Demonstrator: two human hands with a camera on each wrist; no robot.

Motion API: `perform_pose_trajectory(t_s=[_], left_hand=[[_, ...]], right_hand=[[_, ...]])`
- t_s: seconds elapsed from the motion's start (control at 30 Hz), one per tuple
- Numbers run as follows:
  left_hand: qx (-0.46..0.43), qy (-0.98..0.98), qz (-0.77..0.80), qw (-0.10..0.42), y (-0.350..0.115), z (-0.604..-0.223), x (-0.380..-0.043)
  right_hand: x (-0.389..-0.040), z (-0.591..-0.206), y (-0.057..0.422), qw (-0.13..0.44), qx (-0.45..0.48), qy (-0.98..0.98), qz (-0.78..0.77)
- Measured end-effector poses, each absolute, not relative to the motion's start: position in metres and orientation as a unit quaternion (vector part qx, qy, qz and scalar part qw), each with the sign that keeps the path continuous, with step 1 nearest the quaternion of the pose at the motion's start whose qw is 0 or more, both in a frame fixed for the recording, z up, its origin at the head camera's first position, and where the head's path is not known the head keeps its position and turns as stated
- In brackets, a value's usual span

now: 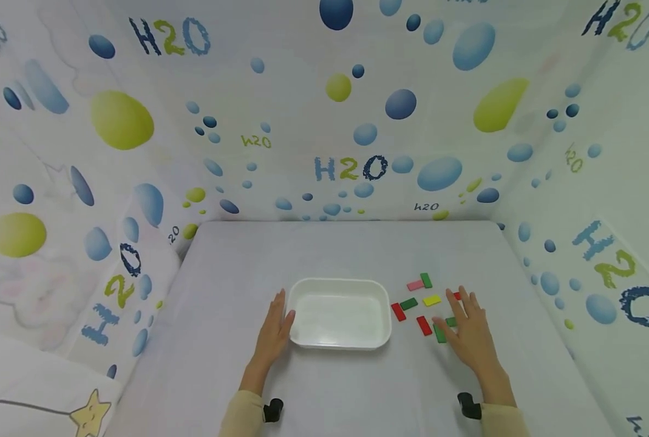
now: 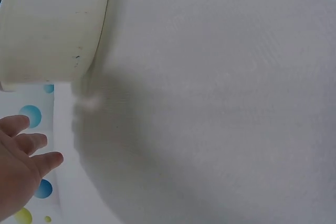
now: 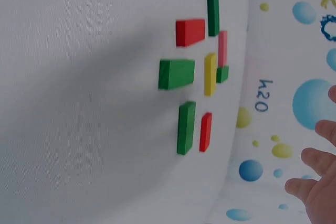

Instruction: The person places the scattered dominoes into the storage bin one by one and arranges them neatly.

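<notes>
A white rectangular tray [image 1: 339,346] lies on the table. My left hand [image 1: 269,337], its fingers extended, is beside the tray's left end; in the left wrist view a gap shows between the fingers and the tray [image 2: 52,30]. My right hand [image 1: 472,340] hovers with spread fingers over the right part of a scatter of small blocks and holds nothing. Among the blocks are a yellow block [image 1: 431,300], a pink block [image 1: 414,285], a red block [image 1: 424,326] and a green block [image 3: 176,74]. My right hand partly covers a red block [image 1: 457,296] in the head view.
A white cloth covers the table [image 1: 335,249]. Curtains [image 1: 280,97] printed with blue and yellow dots stand behind it and along both sides. The blocks lie flat, right of the tray, with a red block [image 1: 398,312] close to its rim.
</notes>
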State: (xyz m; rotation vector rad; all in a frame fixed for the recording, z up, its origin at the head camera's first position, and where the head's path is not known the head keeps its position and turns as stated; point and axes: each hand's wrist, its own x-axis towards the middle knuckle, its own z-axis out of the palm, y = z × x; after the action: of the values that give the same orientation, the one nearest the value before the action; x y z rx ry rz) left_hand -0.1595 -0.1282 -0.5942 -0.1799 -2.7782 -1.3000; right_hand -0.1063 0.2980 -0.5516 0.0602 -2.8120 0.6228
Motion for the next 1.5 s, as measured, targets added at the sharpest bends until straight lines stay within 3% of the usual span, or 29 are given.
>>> perform_pose_trajectory(t_s=[0.5, 0.97, 1.5], left_hand=[[-0.043, -0.879, -0.474, 0.035, -0.127, -0.605, -0.159], [-0.042, -0.870, -0.490, 0.029, -0.122, -0.606, -0.157], [-0.035, -0.879, -0.475, 0.024, -0.120, -0.609, -0.156]], right_hand=[[-0.110, -0.558, 0.327, 0.191, 0.032, -0.959, 0.209], [-0.111, -0.577, 0.339, 0.096, 0.005, -0.978, 0.186], [-0.112, -0.592, 0.345, 0.048, 0.030, -0.978, 0.201]])
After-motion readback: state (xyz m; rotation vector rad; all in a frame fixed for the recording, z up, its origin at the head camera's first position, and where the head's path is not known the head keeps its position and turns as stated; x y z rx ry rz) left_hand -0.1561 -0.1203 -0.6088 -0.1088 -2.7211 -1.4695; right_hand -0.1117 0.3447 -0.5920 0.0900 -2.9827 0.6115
